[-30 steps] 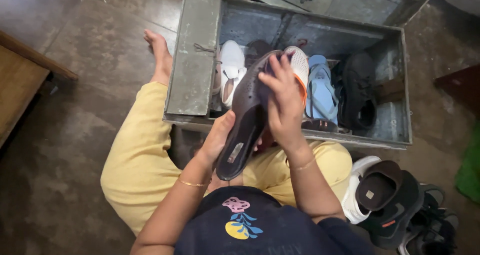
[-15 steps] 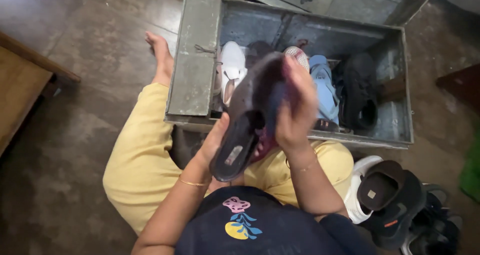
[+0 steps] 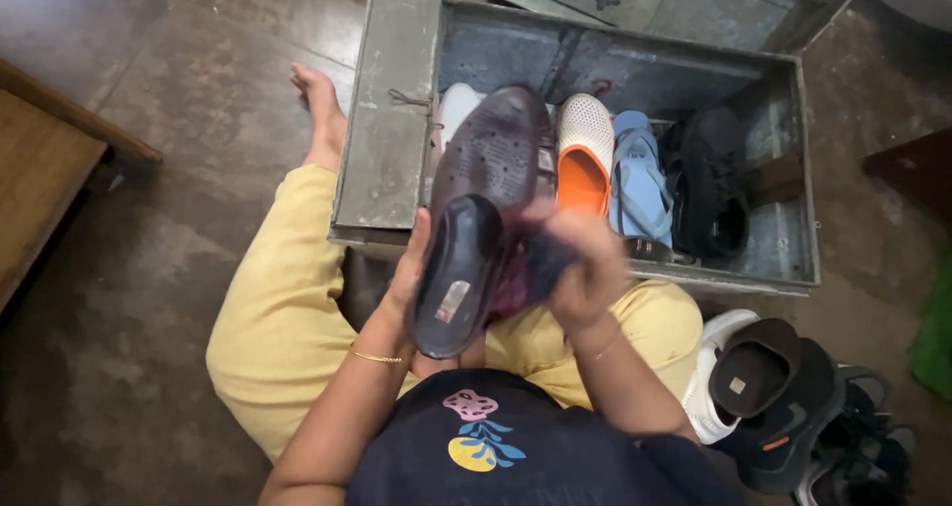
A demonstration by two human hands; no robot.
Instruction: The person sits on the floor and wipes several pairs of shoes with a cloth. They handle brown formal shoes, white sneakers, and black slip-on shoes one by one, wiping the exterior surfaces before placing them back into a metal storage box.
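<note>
Dark brown perforated rubber clog (image 3: 486, 208) under wipe-down above an open grey metal trunk (image 3: 783, 169).

We find our left hand (image 3: 412, 273) clasped on the clog's heel edge, tilting its toe up over the trunk so the upper faces us. Our right hand (image 3: 585, 268) is clenched on a dark cloth (image 3: 535, 263) pressed to the clog's side. A small pale rectangular label sits on the insole. An orange-and-white clog (image 3: 583, 154) and pale blue sandal (image 3: 635, 174) stand in the trunk.
</note>
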